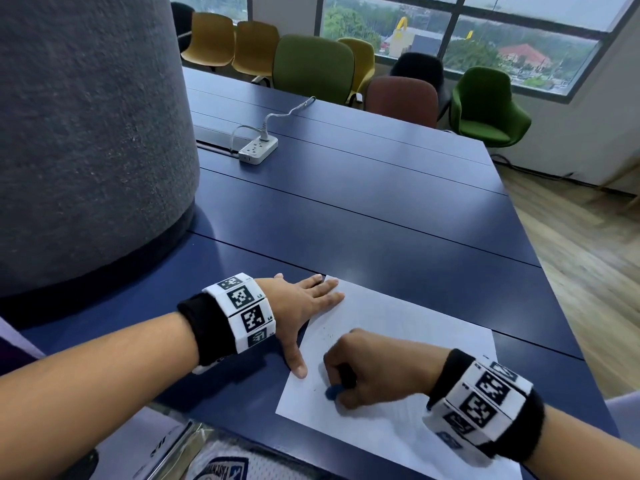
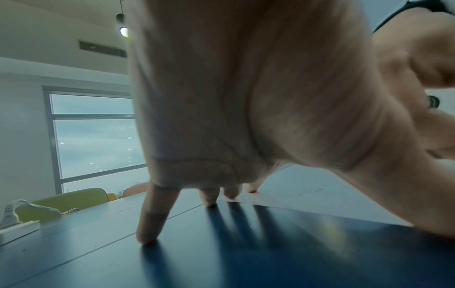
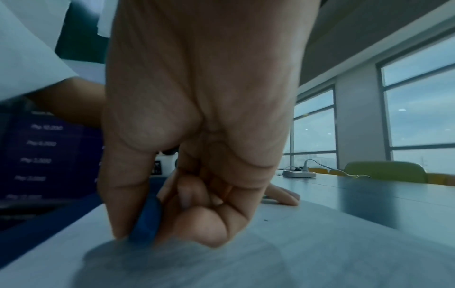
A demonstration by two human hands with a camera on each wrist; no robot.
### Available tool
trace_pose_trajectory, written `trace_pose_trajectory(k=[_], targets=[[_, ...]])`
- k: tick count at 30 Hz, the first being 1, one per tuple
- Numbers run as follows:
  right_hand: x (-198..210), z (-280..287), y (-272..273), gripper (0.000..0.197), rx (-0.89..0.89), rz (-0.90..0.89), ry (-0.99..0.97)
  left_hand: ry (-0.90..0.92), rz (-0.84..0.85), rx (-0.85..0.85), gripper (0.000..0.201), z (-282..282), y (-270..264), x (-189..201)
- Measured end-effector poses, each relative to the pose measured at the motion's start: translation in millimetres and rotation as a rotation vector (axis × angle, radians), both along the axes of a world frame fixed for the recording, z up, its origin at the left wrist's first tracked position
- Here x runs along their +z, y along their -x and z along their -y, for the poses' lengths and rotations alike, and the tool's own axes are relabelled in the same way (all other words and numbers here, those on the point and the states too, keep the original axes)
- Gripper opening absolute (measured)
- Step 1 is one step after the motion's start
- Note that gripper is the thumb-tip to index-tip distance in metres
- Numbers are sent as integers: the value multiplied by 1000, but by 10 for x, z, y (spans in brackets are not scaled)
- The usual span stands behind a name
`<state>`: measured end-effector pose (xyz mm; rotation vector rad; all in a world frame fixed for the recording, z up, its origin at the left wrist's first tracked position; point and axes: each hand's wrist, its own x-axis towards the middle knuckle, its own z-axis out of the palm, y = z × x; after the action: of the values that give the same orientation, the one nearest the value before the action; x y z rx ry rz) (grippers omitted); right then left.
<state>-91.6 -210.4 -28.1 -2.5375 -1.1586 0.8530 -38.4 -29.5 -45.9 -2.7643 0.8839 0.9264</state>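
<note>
A white sheet of paper (image 1: 398, 323) with faint marks lies on the dark blue table (image 1: 381, 209), close to the near edge. My left hand (image 1: 308, 301) lies flat with straight fingers, their tips on the sheet's far left corner and the thumb on its left edge. In the left wrist view the fingertips (image 2: 208, 196) press down on table and paper (image 2: 307, 187). My right hand (image 1: 349, 382) is curled into a fist over the sheet and pinches a small blue eraser (image 1: 333, 392) against it. The right wrist view shows that eraser (image 3: 146, 220) between thumb and fingers, touching the paper (image 3: 283, 253).
A large grey felt-covered column (image 1: 86, 133) stands on the table to the left. A white power strip (image 1: 258, 149) with its cable lies further back. Coloured chairs (image 1: 311, 67) line the far side. A plastic-wrapped item (image 1: 207, 459) lies at the near edge.
</note>
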Motion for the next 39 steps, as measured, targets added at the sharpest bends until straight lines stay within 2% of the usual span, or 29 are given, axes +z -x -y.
trace_pose_trajectory(k=[4, 8, 9, 13, 17, 22, 26, 27, 31, 35, 36, 39], targets=[[1, 43, -138, 12, -137, 135, -42, 1, -1, 3, 143, 8, -6, 1], [-12, 18, 34, 17, -10, -23, -17, -6, -3, 5, 143, 8, -7, -9], [-2, 20, 8, 18, -21, -14, -9, -8, -2, 3, 143, 6, -9, -5], [-22, 95, -155, 15, -170, 174, -55, -2, -4, 6, 143, 8, -2, -1], [-12, 54, 56, 16, -6, -19, -10, -8, -3, 6, 143, 8, -3, 5], [-19, 130, -120, 15, -152, 134, -68, 0, -4, 9, 143, 0, 4, -2], [-6, 91, 53, 18, -17, -29, -3, -4, 7, 1, 143, -1, 7, 5], [11, 86, 26, 18, -22, -17, 8, -9, 7, 1, 143, -4, 7, 8], [5, 130, -147, 14, -179, 140, -37, -12, -5, 3, 143, 2, 6, 7], [27, 93, 10, 16, -46, -36, 31, -15, 3, -3, 143, 0, -2, 5], [43, 93, -18, 17, -47, -30, 38, -15, 4, -3, 143, -4, -7, 1], [42, 123, -211, 18, -166, 148, 2, -15, -3, -2, 144, -13, -13, -8]])
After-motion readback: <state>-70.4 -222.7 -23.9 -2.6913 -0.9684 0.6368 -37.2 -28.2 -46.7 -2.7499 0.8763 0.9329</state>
